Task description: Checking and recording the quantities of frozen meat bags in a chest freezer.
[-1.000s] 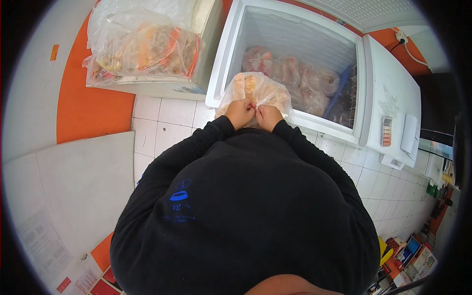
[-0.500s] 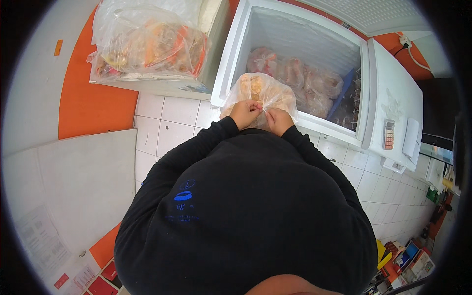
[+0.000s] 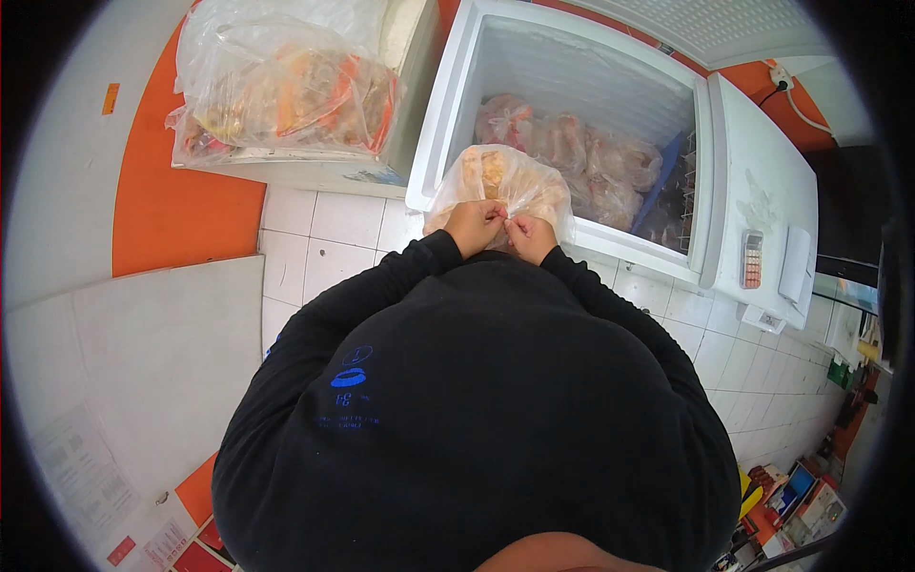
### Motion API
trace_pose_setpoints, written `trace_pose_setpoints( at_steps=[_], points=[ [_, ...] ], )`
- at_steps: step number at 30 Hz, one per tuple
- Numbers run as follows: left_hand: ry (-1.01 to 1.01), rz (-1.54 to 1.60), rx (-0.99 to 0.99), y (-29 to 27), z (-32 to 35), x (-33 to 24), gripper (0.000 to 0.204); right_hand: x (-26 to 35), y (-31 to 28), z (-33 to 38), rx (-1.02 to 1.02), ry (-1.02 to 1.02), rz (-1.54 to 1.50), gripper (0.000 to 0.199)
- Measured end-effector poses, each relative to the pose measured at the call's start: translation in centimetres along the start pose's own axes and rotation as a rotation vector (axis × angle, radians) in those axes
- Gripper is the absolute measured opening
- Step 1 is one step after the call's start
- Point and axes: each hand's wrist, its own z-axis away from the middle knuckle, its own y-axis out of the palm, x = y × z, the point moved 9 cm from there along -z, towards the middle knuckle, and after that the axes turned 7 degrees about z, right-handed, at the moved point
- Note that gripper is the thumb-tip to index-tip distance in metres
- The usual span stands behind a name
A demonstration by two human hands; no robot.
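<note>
A clear plastic bag (image 3: 519,181) full of pale orange-tan pieces is in front of me, at the near edge of an open chest freezer (image 3: 441,114). My left hand (image 3: 474,227) pinches the gathered plastic at the bag's near side. Close beside it, my right hand (image 3: 532,236) has its fingertips closed on the same twisted part. The two hands almost meet. What exactly lies between the fingertips is too small to make out. The bag's underside is hidden by my hands and body.
Several bags of frozen food (image 3: 610,157) lie inside the freezer beside a blue divider (image 3: 662,176). On its side ledge rests a calculator (image 3: 752,259). At the left, a white cabinet (image 3: 315,173) bears more filled plastic bags (image 3: 295,95). White tiles (image 3: 348,219) cover the floor.
My right hand has shifted slightly left and its fingertips have come closer to my left hand's. The bag stays in nearly the same place.
</note>
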Motion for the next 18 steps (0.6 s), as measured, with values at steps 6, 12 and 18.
trace_pose_setpoints(
  at_steps=[6, 12, 18],
  points=[
    [0.011, -0.007, -0.006, 0.2, -0.2, 0.4, 0.016, 4.6, -1.7, 0.1, -0.083, -0.254, 0.264, 0.020],
    [-0.033, 0.022, -0.059, 0.0, -0.1, 1.5, 0.020, 5.9, -1.7, 0.3, -0.097, -0.372, 0.343, 0.019],
    [-0.046, 0.008, -0.031, -0.1, -0.2, 0.7, 0.018, 5.3, -1.2, 0.2, -0.066, -0.374, 0.382, 0.019]
  ],
)
